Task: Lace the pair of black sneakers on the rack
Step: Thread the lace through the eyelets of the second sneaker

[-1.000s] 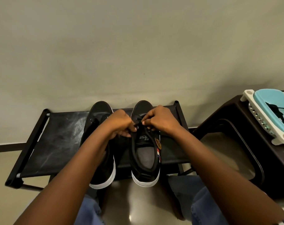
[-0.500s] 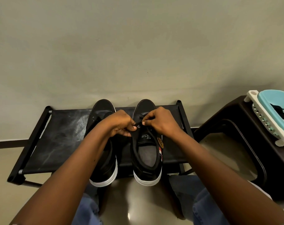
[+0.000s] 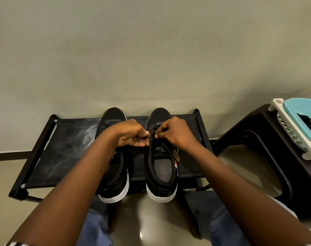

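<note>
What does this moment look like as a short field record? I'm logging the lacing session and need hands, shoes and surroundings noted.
setting: black rack on the floor against a plain wall
shoes: two black sneakers with white soles, side by side, heels towards the person
left sneaker: partly hidden by the left forearm
right sneaker: being worked on near the front eyelets
left hand: fingers curled at the right sneaker's edge; lace not clearly visible in it
right hand: pinches a black lace
nearby: dark stool at right, carrying a teal and white basket
</note>
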